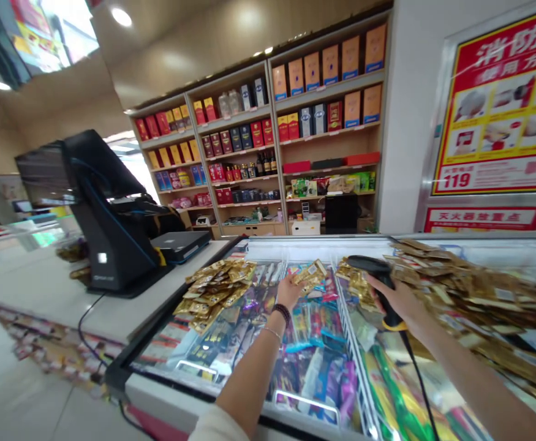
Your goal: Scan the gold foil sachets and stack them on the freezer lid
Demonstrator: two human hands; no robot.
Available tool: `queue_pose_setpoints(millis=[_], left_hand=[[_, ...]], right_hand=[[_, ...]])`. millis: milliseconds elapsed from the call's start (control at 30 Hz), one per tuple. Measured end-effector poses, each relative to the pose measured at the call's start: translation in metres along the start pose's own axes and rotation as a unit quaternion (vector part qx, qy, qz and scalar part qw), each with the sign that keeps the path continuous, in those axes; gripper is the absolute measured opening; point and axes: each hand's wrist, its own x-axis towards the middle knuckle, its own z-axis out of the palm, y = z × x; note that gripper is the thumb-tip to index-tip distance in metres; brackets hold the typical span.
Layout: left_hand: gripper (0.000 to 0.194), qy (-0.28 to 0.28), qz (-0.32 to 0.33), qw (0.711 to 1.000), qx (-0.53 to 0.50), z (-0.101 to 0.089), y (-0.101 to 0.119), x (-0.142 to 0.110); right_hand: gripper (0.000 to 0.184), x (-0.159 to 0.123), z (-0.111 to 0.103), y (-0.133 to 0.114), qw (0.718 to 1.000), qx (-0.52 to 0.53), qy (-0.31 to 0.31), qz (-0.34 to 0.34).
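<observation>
My left hand [290,290] is closed on a few gold packets [310,275], held just above the glass lid of a chest freezer [268,392]. My right hand [399,299] grips a black barcode scanner [372,269] with a yellow band; its cable runs down toward me. The scanner head points left at the held packets. A heap of gold packets [217,288] lies on the lid to the left of my left hand. A larger spread of gold packets [479,300] covers the lid on the right.
A black checkout terminal [106,214] stands on the white counter [42,288] at the left, its cable hanging over the edge. Wooden shelves [268,147] of boxed goods and bottles fill the back wall. A red poster [502,110] hangs at the right.
</observation>
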Motion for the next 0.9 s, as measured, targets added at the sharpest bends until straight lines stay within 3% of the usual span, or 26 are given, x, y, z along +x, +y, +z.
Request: queue_pose_setpoints(millis=[100,267,500,900], left_hand=[[0.038,-0.015,-0.045,0.996,-0.078,-0.021,-0.008,-0.006],[0.035,-0.056,-0.099,0.98,-0.162,-0.027,-0.028,-0.013],[0.034,-0.09,-0.091,0.974,-0.185,-0.026,-0.039,-0.007],[0.039,-0.071,-0.098,0.975,-0.184,-0.024,-0.036,-0.008]], right_hand=[[0.062,-0.001,0.015,-0.001,0.999,0.0,-0.038,-0.006],[0.059,-0.025,0.018,0.008,0.988,-0.092,-0.123,-0.033],[0.056,-0.047,0.018,0.008,0.982,-0.147,-0.104,-0.057],[0.061,-0.056,0.022,-0.002,0.978,-0.163,-0.121,-0.047]])
